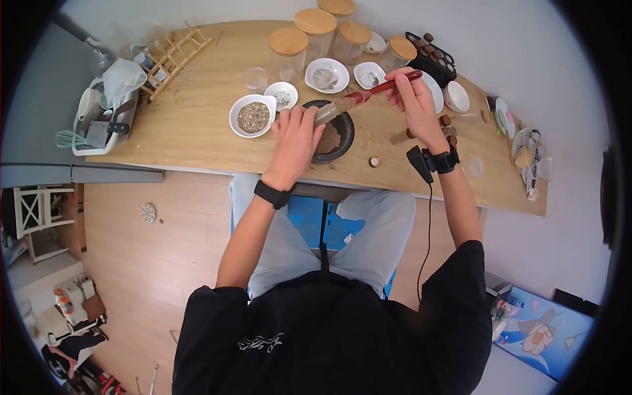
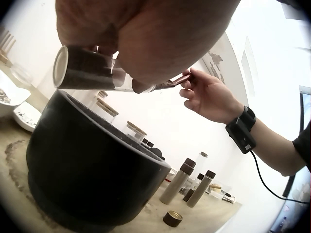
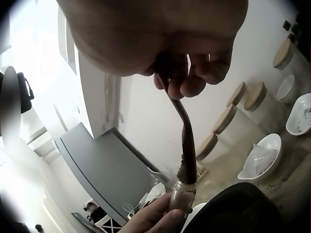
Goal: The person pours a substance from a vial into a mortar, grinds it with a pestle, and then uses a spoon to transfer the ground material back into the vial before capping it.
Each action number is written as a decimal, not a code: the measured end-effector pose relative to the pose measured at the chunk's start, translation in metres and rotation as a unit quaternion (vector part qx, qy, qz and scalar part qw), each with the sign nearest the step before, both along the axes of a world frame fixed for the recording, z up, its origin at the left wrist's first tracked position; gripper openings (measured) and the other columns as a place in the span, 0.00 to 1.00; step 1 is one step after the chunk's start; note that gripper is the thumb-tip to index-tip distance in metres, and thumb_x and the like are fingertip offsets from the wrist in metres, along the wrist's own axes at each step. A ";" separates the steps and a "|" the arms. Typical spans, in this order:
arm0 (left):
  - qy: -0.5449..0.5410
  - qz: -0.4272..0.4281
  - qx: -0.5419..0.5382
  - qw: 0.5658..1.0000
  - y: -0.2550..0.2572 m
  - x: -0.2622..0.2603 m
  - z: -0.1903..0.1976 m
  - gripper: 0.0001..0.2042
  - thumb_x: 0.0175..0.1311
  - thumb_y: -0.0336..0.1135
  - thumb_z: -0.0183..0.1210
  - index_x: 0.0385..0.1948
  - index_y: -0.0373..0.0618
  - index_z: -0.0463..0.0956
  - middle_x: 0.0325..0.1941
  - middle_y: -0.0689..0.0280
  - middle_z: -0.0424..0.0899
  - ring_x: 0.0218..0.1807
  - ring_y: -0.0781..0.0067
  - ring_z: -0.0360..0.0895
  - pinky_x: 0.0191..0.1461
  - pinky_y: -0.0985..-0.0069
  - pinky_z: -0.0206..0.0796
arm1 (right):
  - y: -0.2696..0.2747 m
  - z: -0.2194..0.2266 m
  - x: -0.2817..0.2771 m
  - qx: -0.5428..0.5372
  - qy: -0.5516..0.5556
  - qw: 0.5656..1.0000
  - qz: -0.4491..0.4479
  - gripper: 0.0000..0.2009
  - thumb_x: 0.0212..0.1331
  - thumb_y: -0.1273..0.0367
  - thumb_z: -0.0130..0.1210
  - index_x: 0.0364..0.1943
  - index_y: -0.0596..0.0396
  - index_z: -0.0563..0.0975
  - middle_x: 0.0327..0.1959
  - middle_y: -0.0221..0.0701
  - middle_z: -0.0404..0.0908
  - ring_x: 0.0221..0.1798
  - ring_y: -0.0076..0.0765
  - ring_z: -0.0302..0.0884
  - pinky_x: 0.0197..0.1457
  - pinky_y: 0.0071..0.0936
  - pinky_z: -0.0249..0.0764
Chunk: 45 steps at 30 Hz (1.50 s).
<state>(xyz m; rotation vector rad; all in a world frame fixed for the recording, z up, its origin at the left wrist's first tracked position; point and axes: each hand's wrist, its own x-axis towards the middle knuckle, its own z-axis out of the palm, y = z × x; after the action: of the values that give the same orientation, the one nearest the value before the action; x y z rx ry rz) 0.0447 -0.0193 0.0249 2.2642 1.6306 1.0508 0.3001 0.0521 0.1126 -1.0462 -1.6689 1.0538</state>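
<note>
My left hand (image 1: 294,141) grips a clear glass tube (image 1: 325,116) lying tilted above the rim of a black mortar (image 1: 342,141), which has brown powder in it. In the left wrist view, dark material fills the tube (image 2: 87,71) near its base. My right hand (image 1: 415,105) pinches the handle of a dark red spoon (image 1: 378,91). The spoon (image 3: 188,155) carries brown powder, and its tip is at the tube's mouth in the right wrist view.
White bowl (image 1: 253,116) of coarse brown bits stands left of the mortar, with smaller white dishes (image 1: 282,96) behind. Wooden-lidded jars (image 1: 288,52) line the back. Capped tubes (image 2: 178,182) and a small cap (image 1: 374,161) are to the right; a utensil tray (image 1: 79,149) sits far left.
</note>
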 end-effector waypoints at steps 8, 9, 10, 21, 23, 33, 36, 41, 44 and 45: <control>0.010 0.004 0.004 1.000 0.002 0.000 -0.007 0.19 0.69 0.38 0.63 0.58 0.45 0.74 0.50 0.62 0.75 0.55 0.58 0.68 0.54 0.57 0.53 | -0.004 0.007 -0.004 0.029 -0.058 0.997 0.040 0.14 0.82 0.62 0.43 0.52 0.54 0.77 0.37 0.22 0.77 0.38 0.14 0.69 0.39 0.15 0.64; 0.010 0.004 0.003 1.000 0.001 -0.001 -0.007 0.19 0.69 0.38 0.63 0.58 0.45 0.74 0.50 0.62 0.75 0.55 0.58 0.68 0.54 0.57 0.53 | -0.005 0.006 -0.004 0.028 -0.057 0.997 0.041 0.14 0.82 0.62 0.43 0.52 0.54 0.77 0.37 0.22 0.77 0.38 0.14 0.69 0.39 0.15 0.64; 0.008 0.007 0.000 1.000 0.000 -0.002 -0.007 0.19 0.69 0.38 0.62 0.59 0.45 0.75 0.50 0.62 0.76 0.55 0.58 0.69 0.54 0.58 0.53 | -0.006 0.005 -0.003 0.029 -0.061 0.996 0.050 0.13 0.82 0.63 0.43 0.52 0.54 0.77 0.38 0.23 0.77 0.39 0.16 0.70 0.41 0.16 0.65; -0.004 0.011 0.000 1.000 -0.002 -0.001 -0.005 0.17 0.70 0.40 0.62 0.57 0.46 0.76 0.48 0.63 0.76 0.53 0.59 0.69 0.54 0.57 0.52 | -0.024 0.021 -0.012 0.109 -0.140 0.981 0.080 0.10 0.77 0.68 0.50 0.49 0.59 0.79 0.42 0.31 0.84 0.40 0.28 0.78 0.47 0.25 0.74; 0.007 0.020 -0.009 1.000 -0.002 0.000 -0.003 0.17 0.71 0.40 0.60 0.58 0.46 0.76 0.48 0.63 0.79 0.53 0.59 0.71 0.54 0.56 0.52 | -0.024 0.022 -0.010 0.120 -0.148 0.978 0.084 0.09 0.76 0.69 0.50 0.50 0.60 0.79 0.43 0.33 0.85 0.40 0.30 0.79 0.46 0.25 0.74; 0.003 0.030 -0.007 1.000 -0.003 -0.002 0.000 0.17 0.71 0.40 0.60 0.58 0.47 0.76 0.48 0.63 0.79 0.53 0.58 0.71 0.56 0.56 0.52 | -0.020 0.011 -0.005 0.078 -0.103 0.990 0.061 0.10 0.78 0.68 0.48 0.50 0.58 0.79 0.37 0.29 0.82 0.37 0.21 0.75 0.44 0.23 0.73; -0.002 0.032 -0.009 0.999 -0.003 -0.005 0.000 0.18 0.71 0.40 0.60 0.59 0.47 0.76 0.49 0.63 0.78 0.53 0.58 0.70 0.57 0.56 0.52 | -0.018 0.008 -0.004 0.058 -0.053 0.994 0.078 0.12 0.80 0.67 0.45 0.54 0.59 0.77 0.42 0.29 0.81 0.42 0.21 0.76 0.45 0.20 0.71; -0.017 0.024 -0.011 1.000 -0.004 -0.009 -0.001 0.18 0.70 0.39 0.62 0.59 0.47 0.76 0.50 0.64 0.78 0.54 0.59 0.70 0.58 0.56 0.51 | -0.022 -0.003 0.001 0.020 0.017 0.999 0.027 0.13 0.81 0.65 0.44 0.54 0.58 0.77 0.41 0.30 0.82 0.38 0.20 0.76 0.39 0.18 0.70; -0.043 0.018 -0.015 0.999 -0.005 -0.011 -0.001 0.18 0.70 0.39 0.63 0.59 0.49 0.76 0.50 0.65 0.78 0.54 0.59 0.71 0.59 0.57 0.51 | -0.031 -0.011 0.003 0.012 0.046 0.999 0.013 0.14 0.82 0.64 0.44 0.54 0.57 0.77 0.41 0.30 0.83 0.38 0.19 0.77 0.38 0.17 0.68; -0.043 0.019 -0.014 0.999 -0.005 -0.011 -0.001 0.18 0.70 0.39 0.63 0.59 0.49 0.76 0.50 0.65 0.78 0.54 0.59 0.71 0.59 0.57 0.51 | -0.032 -0.014 0.004 0.012 0.045 0.999 0.013 0.14 0.82 0.64 0.44 0.54 0.57 0.77 0.41 0.30 0.83 0.38 0.19 0.77 0.38 0.17 0.68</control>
<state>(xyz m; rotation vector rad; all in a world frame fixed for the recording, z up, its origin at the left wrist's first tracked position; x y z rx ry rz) 0.0335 -0.0242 0.0237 2.1477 1.6487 1.1095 0.3037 0.0197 0.0982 -0.9495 -1.6226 1.0791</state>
